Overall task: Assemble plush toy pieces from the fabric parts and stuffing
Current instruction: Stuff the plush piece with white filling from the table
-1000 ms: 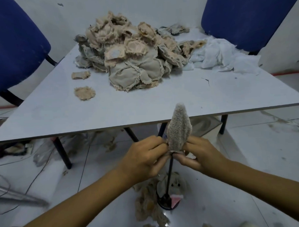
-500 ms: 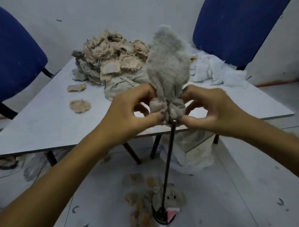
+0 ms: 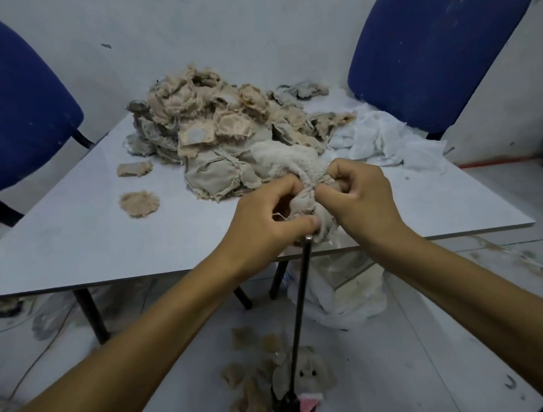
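No writing or label can be read anywhere in the view.

Both hands meet over the near edge of the table (image 3: 78, 233), just above the top of a black rod (image 3: 301, 301). The left hand (image 3: 264, 218) has its fingers curled, thumb pressed against the bunched lower end of a grey plush piece (image 3: 293, 164), pinching it. The right hand (image 3: 360, 195) faces it knuckles up, fingers curled in, and pinches the same bunched fabric from the other side. The two forearms run from the bottom corners of the view and converge at the piece. The fluffy body of the piece lies back from the hands toward the pile (image 3: 217, 127), tilted away from the person; its gathered end sits right at the rod tip, and whether it touches the tip cannot be told.

The rod stands upright from a dark round base (image 3: 286, 407) on the floor, below the table edge. Beside the base lies a plush toy head (image 3: 312, 375) with a pink patch, and loose tan scraps (image 3: 246, 372) lie just left of it.

On the table, the pile of tan and grey fabric parts sits behind the hands. White stuffing (image 3: 382, 138) lies to the right of the pile. Two small tan pieces (image 3: 139, 203) lie to the left of it, apart from it. A blue chair (image 3: 20, 117) stands at the table's left and another blue chair (image 3: 437, 49) at its far right. A white bag (image 3: 339, 296) sits under the table.
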Action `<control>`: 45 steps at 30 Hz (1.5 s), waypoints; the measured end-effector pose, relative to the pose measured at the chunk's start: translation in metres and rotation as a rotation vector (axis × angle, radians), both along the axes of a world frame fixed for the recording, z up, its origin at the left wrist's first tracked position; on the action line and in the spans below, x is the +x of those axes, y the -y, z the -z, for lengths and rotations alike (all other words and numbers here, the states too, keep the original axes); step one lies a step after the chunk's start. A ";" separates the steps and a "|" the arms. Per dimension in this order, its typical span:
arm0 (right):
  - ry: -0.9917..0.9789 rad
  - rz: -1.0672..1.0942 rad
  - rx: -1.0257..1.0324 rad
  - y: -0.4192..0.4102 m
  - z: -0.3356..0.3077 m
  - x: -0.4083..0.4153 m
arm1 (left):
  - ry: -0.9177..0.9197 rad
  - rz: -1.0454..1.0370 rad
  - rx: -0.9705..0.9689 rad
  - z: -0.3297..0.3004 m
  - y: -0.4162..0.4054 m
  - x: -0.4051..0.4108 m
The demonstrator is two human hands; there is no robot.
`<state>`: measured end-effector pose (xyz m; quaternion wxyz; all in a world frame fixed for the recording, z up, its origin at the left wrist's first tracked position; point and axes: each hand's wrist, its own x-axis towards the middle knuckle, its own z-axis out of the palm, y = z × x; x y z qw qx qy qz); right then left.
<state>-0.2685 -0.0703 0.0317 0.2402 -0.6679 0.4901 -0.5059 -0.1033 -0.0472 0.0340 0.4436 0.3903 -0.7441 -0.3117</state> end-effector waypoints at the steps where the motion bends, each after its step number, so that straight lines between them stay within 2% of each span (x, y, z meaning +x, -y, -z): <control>1: 0.000 0.038 0.011 0.002 0.001 0.001 | 0.027 -0.011 -0.008 0.002 0.000 -0.001; 4: 0.014 0.086 0.085 0.009 0.004 0.007 | 0.121 -0.046 -0.002 0.001 0.005 0.002; 6: 0.071 0.054 0.180 0.010 0.004 0.013 | 0.089 -0.037 0.074 -0.002 0.010 0.006; 8: 0.230 -0.104 0.303 0.009 -0.001 0.016 | -0.064 -0.012 0.179 -0.006 0.015 0.012; 10: 0.396 -0.382 0.443 0.008 -0.009 0.011 | -0.265 -0.006 0.291 -0.009 0.021 0.019; 12: 0.353 -0.566 0.464 0.006 -0.012 0.004 | -0.421 -0.001 0.371 -0.011 0.026 0.026; 13: 0.269 -0.575 0.424 0.003 -0.009 0.002 | -0.439 -0.007 0.390 -0.010 0.026 0.027; 15: 0.155 -0.485 0.312 -0.001 -0.002 0.004 | -0.385 -0.044 0.405 -0.005 0.026 0.024; 20: 0.232 -0.339 0.264 -0.003 0.011 0.003 | -0.201 -0.042 0.386 0.007 0.023 0.020; 24: 0.207 -0.263 0.244 -0.004 0.016 0.007 | -0.262 -0.029 0.413 0.012 0.017 0.016; 28: 0.212 -0.133 0.163 -0.002 0.023 0.014 | -0.212 -0.013 0.273 0.007 0.016 0.005; 33: 0.197 -0.045 0.029 0.002 0.020 0.021 | -0.193 -0.154 0.123 -0.001 0.023 0.009; 37: 0.161 -0.164 0.143 0.007 0.017 0.019 | -0.318 -0.252 0.263 0.008 0.028 0.012; 43: -0.054 -0.285 0.154 -0.008 0.022 0.024 | -0.392 -0.454 0.388 0.021 0.034 0.013; 45: -0.111 -0.316 0.169 -0.008 0.022 0.024 | -0.460 -0.451 0.471 0.022 0.034 0.013</control>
